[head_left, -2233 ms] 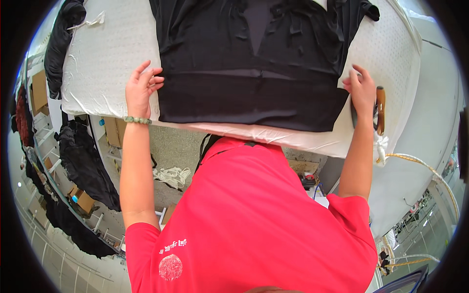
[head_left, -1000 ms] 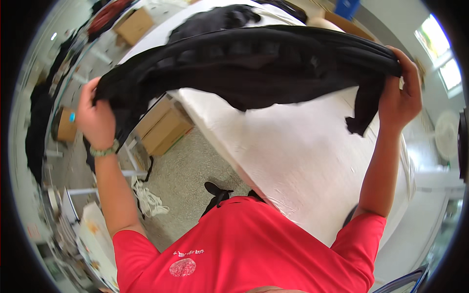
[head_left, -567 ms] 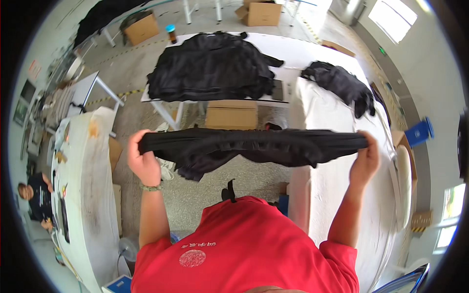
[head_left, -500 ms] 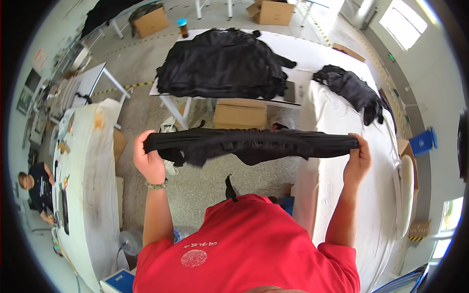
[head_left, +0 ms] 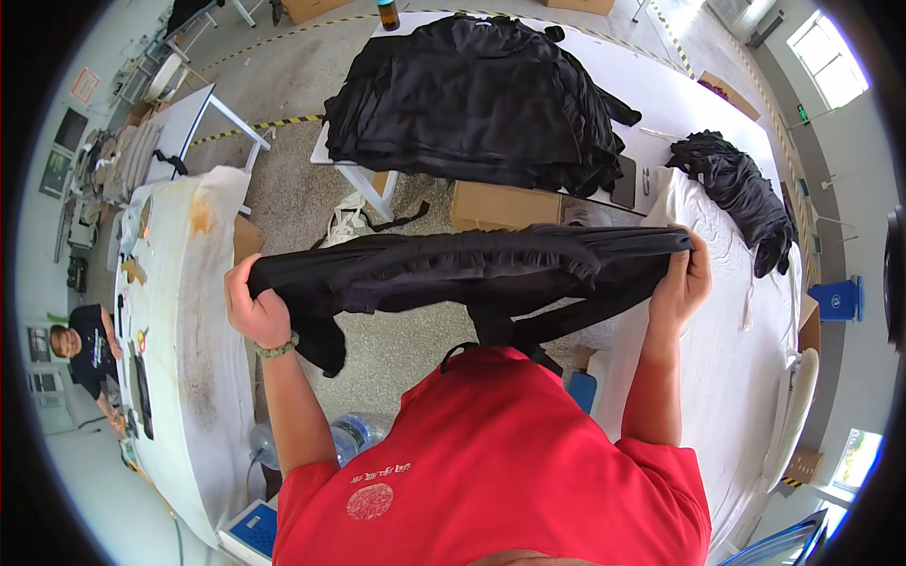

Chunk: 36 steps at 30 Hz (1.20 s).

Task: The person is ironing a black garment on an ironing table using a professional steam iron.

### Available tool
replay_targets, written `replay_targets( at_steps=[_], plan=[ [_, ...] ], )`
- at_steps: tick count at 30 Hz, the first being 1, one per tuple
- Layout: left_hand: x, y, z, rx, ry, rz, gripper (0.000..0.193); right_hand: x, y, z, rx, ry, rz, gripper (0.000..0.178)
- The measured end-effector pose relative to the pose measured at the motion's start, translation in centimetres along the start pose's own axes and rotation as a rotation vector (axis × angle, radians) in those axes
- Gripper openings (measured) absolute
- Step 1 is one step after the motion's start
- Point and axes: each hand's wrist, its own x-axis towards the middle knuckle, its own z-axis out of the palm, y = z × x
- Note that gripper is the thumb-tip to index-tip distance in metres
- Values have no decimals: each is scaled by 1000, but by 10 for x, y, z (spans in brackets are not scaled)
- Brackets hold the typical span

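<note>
A black garment with a gathered ruffle along it is stretched sideways in the air in front of my chest. My left hand pinches its left end, and loose cloth hangs below that grip. On the other side my right hand grips the right end between thumb and fingers. The lower cloth sags in the middle, with a strip slanting toward my right hand. A stack of black garments lies on the white table ahead. Another bunched black pile rests at the far right.
White-covered tables stand to my right and left. Under the far table is a cardboard box. A clear water bottle stands low at my left. Another person is beyond the left table. A blue bin is at right.
The garment has opened out from a narrow folded band, so more cloth hangs down. My left hand has moved left and slightly lower; the view has shifted too.
</note>
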Motion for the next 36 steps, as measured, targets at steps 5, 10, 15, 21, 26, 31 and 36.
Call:
replay_targets(
  at_steps=[5, 10, 15, 21, 26, 31, 36],
  plan=[
    [59, -17, 67, 69, -40, 105, 41, 54, 36, 37, -219, 29, 65, 17],
    [123, -34, 128, 122, -120, 213, 33, 124, 57, 73, -167, 64, 19, 17],
    [158, -57, 188, 119, -144, 248, 29, 146, 77, 110, -322, -26, 50, 16],
    [218, -85, 270, 131, -273, 268, 26, 215, 104, 151, -457, -86, -14, 15],
    [314, -116, 410, 93, -315, 342, 19, 343, 129, 222, -551, -106, 0, 18],
    [377, -146, 591, 118, -481, 216, 26, 473, 213, 313, -735, -228, -36, 33],
    [373, -157, 714, 166, -691, 181, 48, 525, 322, 385, -903, -252, -44, 44]
  ],
)
